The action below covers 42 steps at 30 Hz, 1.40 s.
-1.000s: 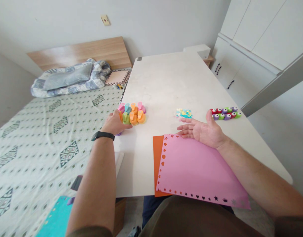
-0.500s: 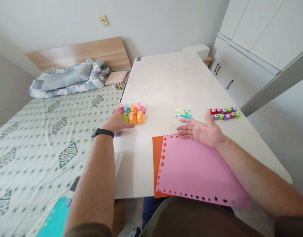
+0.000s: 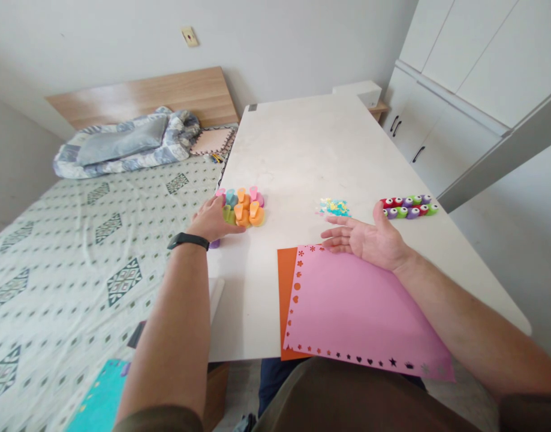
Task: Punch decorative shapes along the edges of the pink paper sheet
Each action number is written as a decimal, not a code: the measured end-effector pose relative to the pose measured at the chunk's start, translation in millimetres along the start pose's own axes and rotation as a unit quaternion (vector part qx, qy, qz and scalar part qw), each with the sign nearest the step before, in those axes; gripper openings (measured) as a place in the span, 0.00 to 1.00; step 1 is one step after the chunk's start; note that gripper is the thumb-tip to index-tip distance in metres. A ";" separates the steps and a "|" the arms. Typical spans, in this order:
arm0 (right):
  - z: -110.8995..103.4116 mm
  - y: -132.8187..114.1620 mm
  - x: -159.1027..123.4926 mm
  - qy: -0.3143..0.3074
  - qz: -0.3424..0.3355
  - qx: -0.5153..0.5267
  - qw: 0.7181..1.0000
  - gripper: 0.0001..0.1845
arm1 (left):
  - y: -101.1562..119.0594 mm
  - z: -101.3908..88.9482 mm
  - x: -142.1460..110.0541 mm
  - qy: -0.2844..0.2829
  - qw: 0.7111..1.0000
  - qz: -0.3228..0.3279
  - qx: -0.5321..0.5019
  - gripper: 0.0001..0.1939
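Observation:
My left hand (image 3: pixel 216 221) lies with thumb and fingers apart along the near left side of a cluster of colourful craft punches (image 3: pixel 243 208). It touches or nearly touches them and hides part of the group; a purple piece (image 3: pixel 215 243) shows below the palm. My right hand (image 3: pixel 369 240) is open, palm turned sideways and up, over the top edge of a pink sheet (image 3: pixel 360 306). Small shapes are punched along that sheet's left and bottom edges. An orange sheet (image 3: pixel 286 282) sticks out beneath it. Just beyond my right fingertips is a pile of blue and yellow paper cut-outs (image 3: pixel 336 207).
Two rows of red, green and purple pieces with eye-like white dots (image 3: pixel 409 206) stand on the right of the white table (image 3: pixel 297 144). A bed (image 3: pixel 77 240) adjoins the table's left side, with a turquoise sheet (image 3: pixel 98 399) at its near edge. White cabinets (image 3: pixel 450 120) stand at right.
My left hand has shifted very slightly against the punches. My right hand and the sheets stay in place.

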State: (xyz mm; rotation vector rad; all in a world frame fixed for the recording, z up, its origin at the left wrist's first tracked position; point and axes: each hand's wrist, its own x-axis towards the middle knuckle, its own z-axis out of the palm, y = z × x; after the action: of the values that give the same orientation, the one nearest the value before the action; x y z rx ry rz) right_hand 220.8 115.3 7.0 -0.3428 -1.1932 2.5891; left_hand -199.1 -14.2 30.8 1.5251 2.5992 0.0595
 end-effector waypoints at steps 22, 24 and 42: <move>-0.3 0.5 1.0 -0.003 0.001 -0.005 1.000 0.56 | 8.9 -4.4 -9.0 0.001 0.999 -0.028 0.027 0.53; -0.5 0.5 0.8 -0.006 0.002 -0.004 1.000 0.56 | 8.4 -3.8 -8.4 0.004 0.999 -0.028 0.025 0.52; 3.3 -0.6 0.9 0.004 0.003 0.000 1.000 0.56 | 30.2 7.9 -8.9 0.048 0.999 0.009 -0.003 0.56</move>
State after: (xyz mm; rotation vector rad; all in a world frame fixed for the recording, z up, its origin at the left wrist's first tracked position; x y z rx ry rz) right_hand 219.0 113.6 9.4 -0.3573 -1.1912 2.5911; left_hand -167.7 -7.4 26.7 1.5823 2.6543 0.1455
